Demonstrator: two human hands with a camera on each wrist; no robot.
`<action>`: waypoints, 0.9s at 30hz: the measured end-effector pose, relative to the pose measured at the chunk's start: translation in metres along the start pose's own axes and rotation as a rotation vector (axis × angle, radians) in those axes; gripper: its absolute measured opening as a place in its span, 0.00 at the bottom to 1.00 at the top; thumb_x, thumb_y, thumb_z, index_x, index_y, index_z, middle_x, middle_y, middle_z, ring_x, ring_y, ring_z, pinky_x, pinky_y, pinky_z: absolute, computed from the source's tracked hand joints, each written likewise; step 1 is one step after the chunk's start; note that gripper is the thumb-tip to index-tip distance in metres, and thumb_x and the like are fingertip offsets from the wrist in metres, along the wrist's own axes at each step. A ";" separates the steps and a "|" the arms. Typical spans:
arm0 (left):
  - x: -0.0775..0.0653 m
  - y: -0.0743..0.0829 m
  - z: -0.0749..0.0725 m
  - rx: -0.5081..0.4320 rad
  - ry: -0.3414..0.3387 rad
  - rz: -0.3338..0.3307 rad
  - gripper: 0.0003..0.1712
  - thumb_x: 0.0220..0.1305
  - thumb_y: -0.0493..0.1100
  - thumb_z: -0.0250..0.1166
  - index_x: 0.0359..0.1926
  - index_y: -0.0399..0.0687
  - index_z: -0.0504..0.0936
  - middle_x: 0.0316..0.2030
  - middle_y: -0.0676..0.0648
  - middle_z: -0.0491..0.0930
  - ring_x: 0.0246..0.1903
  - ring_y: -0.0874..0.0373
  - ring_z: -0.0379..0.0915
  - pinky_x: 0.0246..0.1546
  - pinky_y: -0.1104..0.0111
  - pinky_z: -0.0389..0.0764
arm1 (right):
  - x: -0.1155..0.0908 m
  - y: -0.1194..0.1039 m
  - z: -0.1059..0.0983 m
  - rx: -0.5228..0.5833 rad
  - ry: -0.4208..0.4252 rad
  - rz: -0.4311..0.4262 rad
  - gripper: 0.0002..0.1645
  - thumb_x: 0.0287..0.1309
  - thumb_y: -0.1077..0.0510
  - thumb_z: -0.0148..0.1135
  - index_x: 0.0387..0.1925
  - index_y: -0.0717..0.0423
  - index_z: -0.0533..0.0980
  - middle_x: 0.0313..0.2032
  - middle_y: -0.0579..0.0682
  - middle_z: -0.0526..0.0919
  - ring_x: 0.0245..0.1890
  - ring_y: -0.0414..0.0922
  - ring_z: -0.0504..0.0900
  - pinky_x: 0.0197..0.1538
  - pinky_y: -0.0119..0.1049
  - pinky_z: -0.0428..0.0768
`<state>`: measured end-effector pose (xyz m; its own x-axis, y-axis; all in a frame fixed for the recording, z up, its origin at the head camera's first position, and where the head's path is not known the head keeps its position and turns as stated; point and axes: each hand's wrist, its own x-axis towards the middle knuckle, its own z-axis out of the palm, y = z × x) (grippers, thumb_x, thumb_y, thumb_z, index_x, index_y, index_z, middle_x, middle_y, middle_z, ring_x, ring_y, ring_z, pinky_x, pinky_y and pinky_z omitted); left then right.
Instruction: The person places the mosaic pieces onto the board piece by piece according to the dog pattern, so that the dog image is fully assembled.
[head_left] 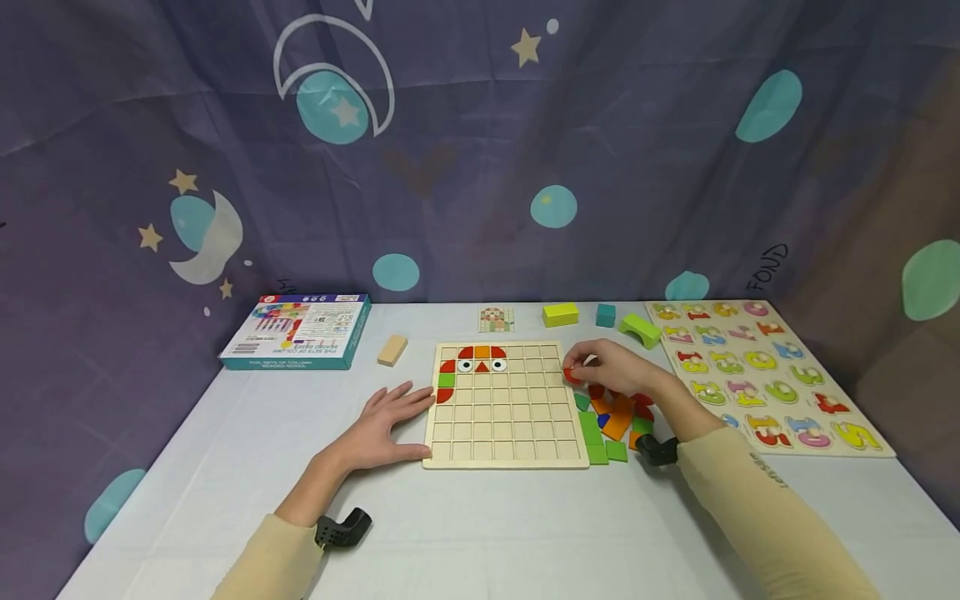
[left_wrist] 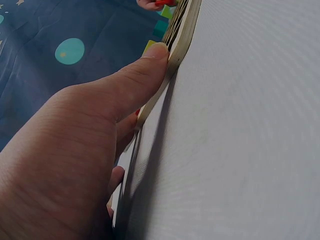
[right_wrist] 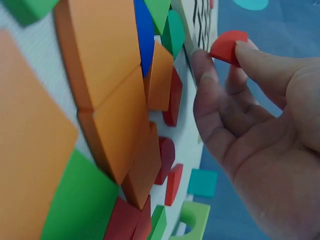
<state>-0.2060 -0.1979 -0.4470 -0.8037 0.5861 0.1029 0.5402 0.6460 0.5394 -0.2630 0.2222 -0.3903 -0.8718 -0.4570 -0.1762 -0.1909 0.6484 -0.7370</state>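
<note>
A wooden grid board (head_left: 502, 417) lies flat on the table. Red, orange and green pieces and two eye tiles sit in its upper left cells. My left hand (head_left: 382, 429) rests at the board's left edge, fingers spread; in the left wrist view the thumb touches the rim. Over the board's right edge, my right hand (head_left: 618, 367) pinches a red quarter-round piece (right_wrist: 231, 47) between thumb and fingers. Beneath and beside that hand lies a pile of loose orange tiles (right_wrist: 115, 120), with green, red and blue pieces among them.
Behind the board lie a small pattern card (head_left: 497, 319), a yellow block (head_left: 560, 314), a teal cube (head_left: 606, 315) and a green arch (head_left: 641, 330). At left are a wooden block (head_left: 392, 350) and a box (head_left: 296, 333). A number puzzle board (head_left: 757, 375) lies at right.
</note>
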 end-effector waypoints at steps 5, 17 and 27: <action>0.000 -0.001 0.001 -0.003 0.004 0.004 0.49 0.57 0.63 0.73 0.74 0.47 0.69 0.74 0.50 0.63 0.76 0.43 0.44 0.72 0.42 0.38 | 0.003 -0.003 0.002 -0.004 0.013 -0.022 0.06 0.72 0.61 0.59 0.46 0.58 0.78 0.41 0.54 0.76 0.29 0.52 0.75 0.22 0.39 0.75; 0.000 -0.001 0.001 0.005 0.003 0.001 0.49 0.57 0.63 0.73 0.74 0.47 0.69 0.74 0.50 0.63 0.76 0.44 0.44 0.72 0.42 0.38 | 0.006 -0.012 0.010 0.015 0.052 -0.141 0.09 0.71 0.65 0.59 0.48 0.67 0.75 0.41 0.56 0.79 0.38 0.52 0.79 0.43 0.41 0.79; 0.000 -0.002 0.001 0.006 0.006 0.006 0.48 0.57 0.62 0.73 0.74 0.48 0.69 0.74 0.50 0.63 0.76 0.44 0.44 0.72 0.42 0.38 | 0.019 -0.013 0.018 -0.021 0.071 -0.118 0.08 0.64 0.62 0.68 0.44 0.60 0.81 0.36 0.49 0.82 0.37 0.48 0.75 0.43 0.39 0.75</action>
<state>-0.2067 -0.1985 -0.4484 -0.8018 0.5872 0.1109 0.5466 0.6456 0.5333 -0.2691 0.1942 -0.3961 -0.8727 -0.4865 -0.0420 -0.3024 0.6060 -0.7357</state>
